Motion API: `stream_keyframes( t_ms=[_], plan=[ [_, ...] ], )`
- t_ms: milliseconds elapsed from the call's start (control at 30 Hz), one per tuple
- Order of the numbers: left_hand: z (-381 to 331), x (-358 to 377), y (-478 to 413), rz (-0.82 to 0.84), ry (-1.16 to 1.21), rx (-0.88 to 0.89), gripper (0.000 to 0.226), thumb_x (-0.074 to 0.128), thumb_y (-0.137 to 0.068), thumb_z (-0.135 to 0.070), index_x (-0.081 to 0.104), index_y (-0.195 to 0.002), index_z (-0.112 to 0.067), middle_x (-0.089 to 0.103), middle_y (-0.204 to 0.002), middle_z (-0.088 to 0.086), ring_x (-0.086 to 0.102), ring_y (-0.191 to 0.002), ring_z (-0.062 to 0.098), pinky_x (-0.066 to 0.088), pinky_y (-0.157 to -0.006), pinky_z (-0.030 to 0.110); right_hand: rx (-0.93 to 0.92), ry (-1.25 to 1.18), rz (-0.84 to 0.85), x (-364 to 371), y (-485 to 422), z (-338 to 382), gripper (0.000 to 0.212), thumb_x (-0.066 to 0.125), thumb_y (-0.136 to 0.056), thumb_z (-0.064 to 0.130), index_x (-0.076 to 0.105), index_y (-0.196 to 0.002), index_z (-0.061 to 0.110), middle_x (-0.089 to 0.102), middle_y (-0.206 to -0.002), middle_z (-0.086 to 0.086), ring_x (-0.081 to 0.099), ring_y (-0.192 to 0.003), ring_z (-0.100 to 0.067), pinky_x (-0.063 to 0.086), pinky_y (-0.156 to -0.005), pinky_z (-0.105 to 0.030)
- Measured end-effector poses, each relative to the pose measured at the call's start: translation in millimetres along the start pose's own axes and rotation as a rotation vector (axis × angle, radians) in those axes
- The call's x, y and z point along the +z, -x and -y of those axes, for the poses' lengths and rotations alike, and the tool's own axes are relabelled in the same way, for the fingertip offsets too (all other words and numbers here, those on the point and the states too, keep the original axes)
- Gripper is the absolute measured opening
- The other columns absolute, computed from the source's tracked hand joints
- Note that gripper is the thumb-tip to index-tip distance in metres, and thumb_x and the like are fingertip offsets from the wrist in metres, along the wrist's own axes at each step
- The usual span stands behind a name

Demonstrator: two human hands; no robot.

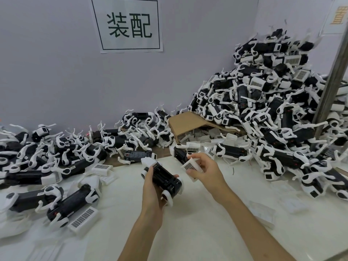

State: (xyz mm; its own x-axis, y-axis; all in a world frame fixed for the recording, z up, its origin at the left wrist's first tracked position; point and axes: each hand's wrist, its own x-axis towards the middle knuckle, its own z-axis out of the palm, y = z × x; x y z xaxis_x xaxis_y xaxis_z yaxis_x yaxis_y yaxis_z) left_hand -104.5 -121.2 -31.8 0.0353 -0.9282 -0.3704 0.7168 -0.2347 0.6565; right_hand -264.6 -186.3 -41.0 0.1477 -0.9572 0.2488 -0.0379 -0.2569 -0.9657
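Observation:
My left hand (153, 193) grips a black toy body (163, 178) with white round joints at its corners, held just above the white table, its open underside facing up. My right hand (206, 171) pinches a small white cover with a dark grille (190, 164) between thumb and fingers. The cover hovers a short way to the right of the body, apart from it.
A tall pile of black-and-white toy bodies (267, 102) fills the right side and back corner. A lower heap (56, 151) lies at the left. A tipped cardboard box (190, 123) spills white covers. Loose covers (83, 219) lie on the table (197, 223). A metal post (333, 72) stands at right.

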Motion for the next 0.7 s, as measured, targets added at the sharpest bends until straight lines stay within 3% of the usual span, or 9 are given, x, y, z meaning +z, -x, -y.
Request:
stream_keyframes(
  t_ms=[100,200,300,400,433,500,567,633,700],
  plan=[
    [3.0,3.8,-0.4,-0.013,-0.062,0.021,0.043,0.055,-0.091,-0.059,0.068,-0.096,-0.018,0.075,-0.088,0.011,0.07,-0.067,0.023,0.034,-0.031,0.013,0.031,-0.142,0.05,-1.4,2.3,6.8,0.036,0.073,-0.084,-0.002,0.067,-0.107,0.026,0.07,-0.1,-0.015,0.066,-0.092,-0.024,0.051,-0.077,-0.026],
    [8.6,5.0,-1.4,-0.049,-0.239,0.098,0.053,0.046,-0.094,-0.064,0.069,-0.103,-0.017,0.076,-0.082,0.005,0.068,-0.06,0.021,0.037,-0.036,0.017,0.067,-0.229,0.204,-3.4,6.1,13.4,0.032,0.077,-0.076,0.007,0.073,-0.103,0.024,0.07,-0.097,-0.007,0.066,-0.092,-0.021,0.05,-0.081,-0.027],
    [11.1,2.7,-1.7,-0.047,-0.326,0.138,0.053,0.044,-0.096,-0.063,0.069,-0.11,-0.018,0.077,-0.085,0.004,0.075,-0.073,0.027,0.033,-0.037,0.017,0.094,-0.244,0.349,-2.1,9.6,16.1,0.031,0.076,-0.074,0.014,0.076,-0.103,0.024,0.072,-0.095,0.002,0.069,-0.092,-0.016,0.054,-0.079,-0.024],
    [9.8,2.4,0.0,-0.04,-0.378,0.153,0.037,0.054,-0.096,-0.055,0.067,-0.114,-0.026,0.078,-0.094,0.003,0.076,-0.082,0.03,0.033,-0.036,0.015,0.067,-0.16,0.37,-1.7,12.1,18.0,0.031,0.076,-0.076,0.018,0.076,-0.105,0.029,0.072,-0.093,0.005,0.07,-0.092,-0.013,0.054,-0.079,-0.022],
    [9.7,2.0,-0.3,-0.025,-0.408,0.167,0.033,0.056,-0.095,-0.053,0.068,-0.112,-0.027,0.078,-0.094,0.001,0.077,-0.083,0.027,0.04,-0.041,0.017,0.06,-0.144,0.368,-2.0,12.7,18.6,0.032,0.077,-0.076,0.018,0.075,-0.106,0.03,0.072,-0.092,0.007,0.069,-0.092,-0.008,0.053,-0.078,-0.02],
    [11.2,2.0,-0.9,0.009,-0.491,0.219,0.032,0.058,-0.094,-0.05,0.072,-0.108,-0.026,0.079,-0.095,0.001,0.076,-0.09,0.023,0.055,-0.069,0.029,0.058,-0.134,0.36,-2.2,12.6,18.6,0.034,0.079,-0.075,0.017,0.073,-0.106,0.029,0.07,-0.09,0.007,0.068,-0.088,-0.003,0.052,-0.075,-0.017],
    [13.7,0.3,-1.9,0.033,-0.553,0.253,0.035,0.059,-0.093,-0.049,0.074,-0.11,-0.023,0.078,-0.101,0.003,0.074,-0.098,0.022,0.055,-0.094,0.042,0.058,-0.105,0.348,-1.1,12.2,17.5,0.036,0.08,-0.073,0.022,0.07,-0.108,0.026,0.068,-0.088,0.007,0.066,-0.085,-0.006,0.052,-0.075,-0.018],
    [14.1,-1.0,-1.8,0.049,-0.585,0.268,0.036,0.061,-0.093,-0.048,0.073,-0.113,-0.021,0.078,-0.102,0.003,0.073,-0.099,0.02,0.055,-0.096,0.043,0.067,-0.037,0.311,1.2,11.7,16.4,0.041,0.082,-0.071,0.032,0.067,-0.109,0.026,0.066,-0.088,0.009,0.064,-0.085,-0.008,0.052,-0.074,-0.019],
    [12.8,-1.8,-1.7,0.052,-0.585,0.268,0.036,0.062,-0.092,-0.048,0.072,-0.114,-0.021,0.078,-0.102,0.003,0.074,-0.097,0.018,0.056,-0.084,0.034,0.114,0.058,0.249,3.2,11.1,15.4,0.044,0.085,-0.073,0.041,0.064,-0.109,0.026,0.065,-0.094,0.008,0.062,-0.084,-0.009,0.051,-0.07,-0.021]
  ],
)
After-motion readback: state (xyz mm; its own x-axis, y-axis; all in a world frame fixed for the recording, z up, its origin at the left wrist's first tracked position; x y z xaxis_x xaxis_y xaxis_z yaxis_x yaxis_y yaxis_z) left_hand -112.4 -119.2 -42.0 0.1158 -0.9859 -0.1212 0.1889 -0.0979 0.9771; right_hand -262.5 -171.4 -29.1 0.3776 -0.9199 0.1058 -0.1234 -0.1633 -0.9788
